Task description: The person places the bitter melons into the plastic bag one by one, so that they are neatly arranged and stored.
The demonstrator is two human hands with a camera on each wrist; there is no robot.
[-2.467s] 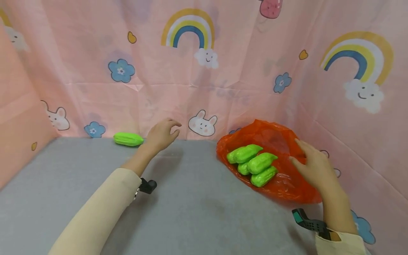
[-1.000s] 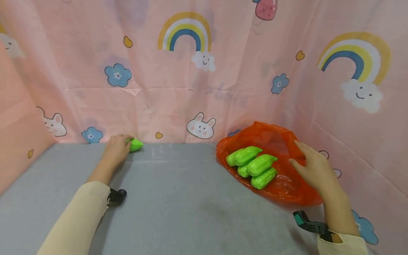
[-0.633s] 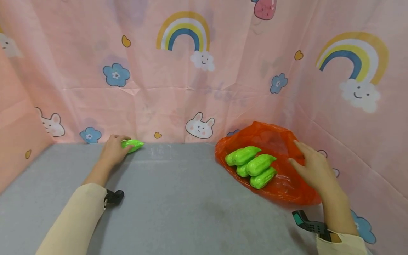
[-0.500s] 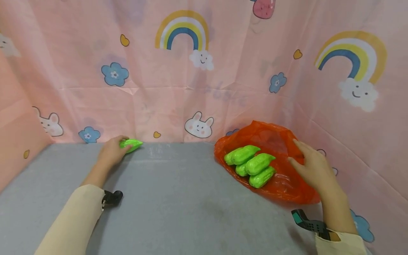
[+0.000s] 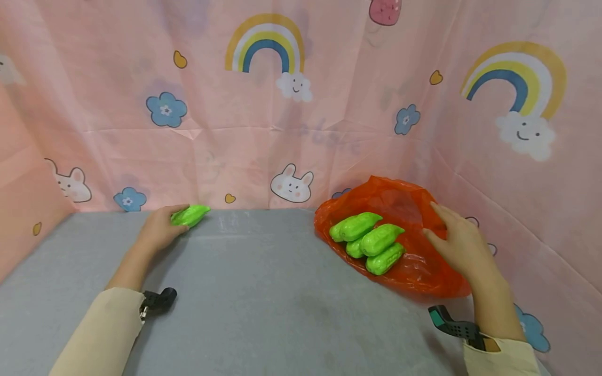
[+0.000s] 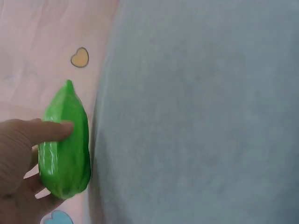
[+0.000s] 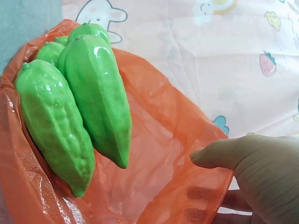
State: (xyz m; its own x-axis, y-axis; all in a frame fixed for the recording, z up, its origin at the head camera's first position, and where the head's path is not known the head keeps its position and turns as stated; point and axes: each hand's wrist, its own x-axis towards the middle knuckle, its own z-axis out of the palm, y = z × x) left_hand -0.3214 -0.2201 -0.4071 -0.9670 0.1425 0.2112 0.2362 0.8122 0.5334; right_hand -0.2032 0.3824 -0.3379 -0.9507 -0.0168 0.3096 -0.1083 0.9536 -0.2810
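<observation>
A bright green, ridged gourd (image 6: 60, 168) with a pointed tip is in my left hand (image 5: 159, 228), at the back left by the curtain. In the left wrist view the thumb lies across its front and the fingers wrap behind and beneath. On the right, a red plastic bag (image 5: 416, 271) gapes toward the left, with several like gourds (image 5: 381, 239) piled inside at its mouth; their skin looks bumpy in the right wrist view. My right hand (image 7: 266, 172) holds the bag's edge, thumb on the inner side, fingers showing through the film behind.
The grey tabletop (image 5: 263, 292) stretches between the hands. A pink printed curtain (image 5: 226, 151) rises along its back and sides, close behind the bag. A black wrist mount (image 5: 160, 300) sticks out below the left hand, another mount (image 5: 453, 325) beside the right forearm.
My left hand has moved left and back from the middle onto the lone gourd and gripped it; the gourd now tilts, tip up to the right. Right hand and bag stay about as they were.
</observation>
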